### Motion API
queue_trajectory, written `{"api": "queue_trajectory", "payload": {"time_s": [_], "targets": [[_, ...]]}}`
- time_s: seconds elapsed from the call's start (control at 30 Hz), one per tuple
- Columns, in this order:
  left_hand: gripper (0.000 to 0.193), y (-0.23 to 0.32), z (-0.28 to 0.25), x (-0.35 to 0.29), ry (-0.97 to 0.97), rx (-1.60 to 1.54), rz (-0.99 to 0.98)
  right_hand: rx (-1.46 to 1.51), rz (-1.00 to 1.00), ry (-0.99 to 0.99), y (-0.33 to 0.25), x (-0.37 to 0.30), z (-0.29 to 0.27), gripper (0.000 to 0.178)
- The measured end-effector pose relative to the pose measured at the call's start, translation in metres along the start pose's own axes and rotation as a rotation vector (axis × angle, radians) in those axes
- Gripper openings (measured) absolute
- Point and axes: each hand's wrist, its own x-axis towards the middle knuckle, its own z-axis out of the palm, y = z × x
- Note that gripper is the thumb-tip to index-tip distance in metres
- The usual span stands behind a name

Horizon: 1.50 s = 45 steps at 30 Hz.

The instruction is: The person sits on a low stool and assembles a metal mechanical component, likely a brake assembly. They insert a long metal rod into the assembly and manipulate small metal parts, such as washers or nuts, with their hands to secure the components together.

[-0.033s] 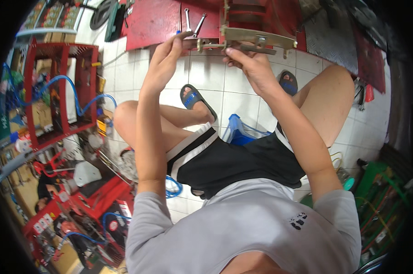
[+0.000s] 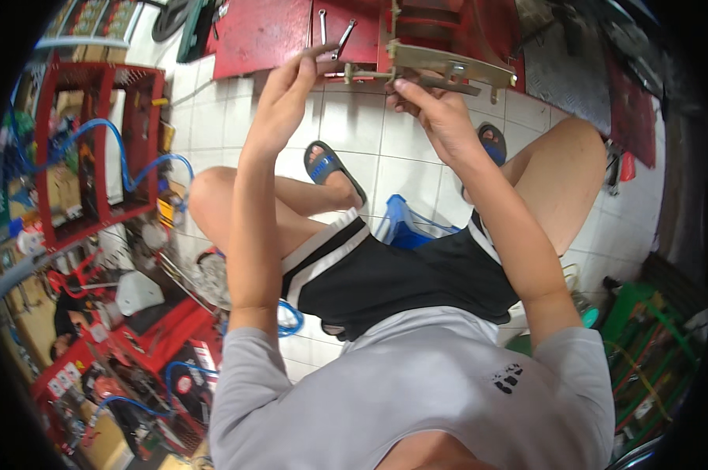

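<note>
Our right hand point(image 2: 440, 117) curls at the inner end of the long bolt point(image 2: 372, 75), beside the metal bracket point(image 2: 424, 61); our left hand point(image 2: 285, 102) is near its outer end. Blur hides whether either is clamped; holding the bolt straight would serve us well.

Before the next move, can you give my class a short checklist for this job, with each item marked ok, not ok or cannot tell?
1. Right hand up at the metal bracket, beside the thin rod: ok.
2. Left hand gripping firmly: cannot tell; its fingertips are blurred.
3. Rod tight in the bracket: cannot tell from this view.
4. Wrenches nearby, lying on the red surface: ok.
5. Gloves on: not ok; both hands are bare.
6. Toes covered: not ok; the sandals are open-toed.
</note>
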Motion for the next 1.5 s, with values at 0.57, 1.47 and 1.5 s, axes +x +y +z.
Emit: {"api": "queue_trajectory", "payload": {"time_s": [0.57,1.47,1.5], "targets": [[0.045,-0.010,0.007,0.000,0.124,-0.219,0.107,0.068,0.063,0.109,-0.004,0.007,0.013,0.017],[0.040,-0.017,0.012,0.008,0.023,0.049,0.052,-0.017,-0.051,0.124,-0.003,0.004,0.016,0.019],[0.039,-0.013,0.013,0.010,0.033,-0.017,0.016,-0.017,-0.049,0.125,-0.003,0.005,0.015,0.019]]}}
